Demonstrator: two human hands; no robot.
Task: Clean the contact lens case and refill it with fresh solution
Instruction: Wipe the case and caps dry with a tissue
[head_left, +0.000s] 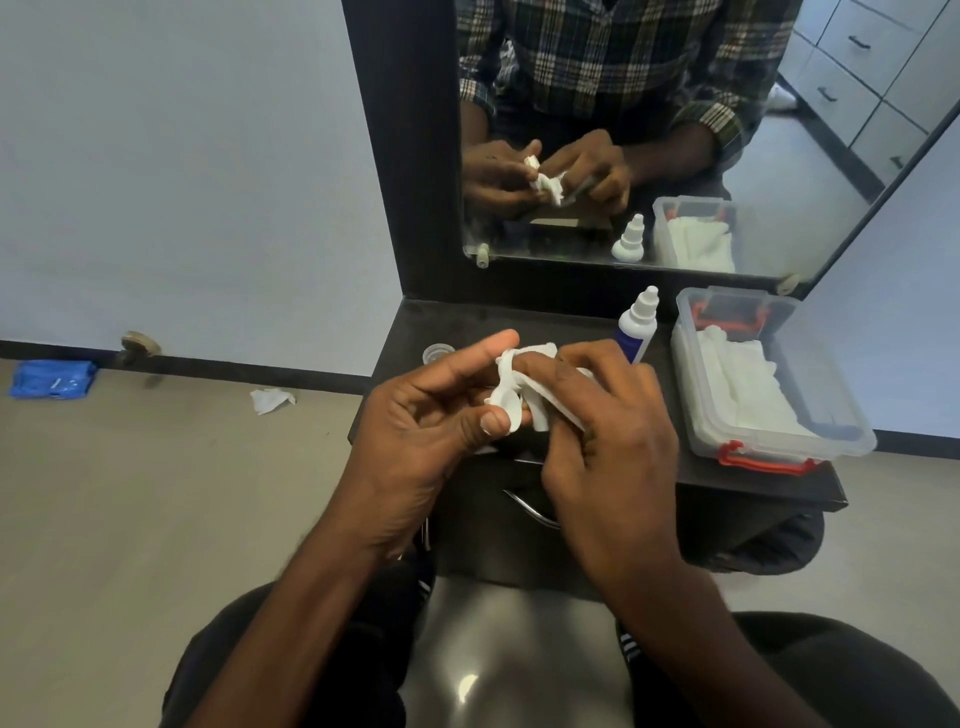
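Over the dark desk both hands work a crumpled white tissue — the left hand pinches it between thumb and curled fingers, the right hand grips it too — with the lens case hidden inside and the solution bottle upright just behind.

Both hands, left hand and right hand, were bunched together over the middle of the dark shelf, curled round a white tissue, and they blocked the centre. Just behind the right hand stood the bottle, upright and close. The plastic box filled the right end of the shelf up to its front edge. A small clear cap sat at the left, with bare shelf behind it. The mirror walled off the back. Left of the shelf the floor lay open, save a scrap of tissue.
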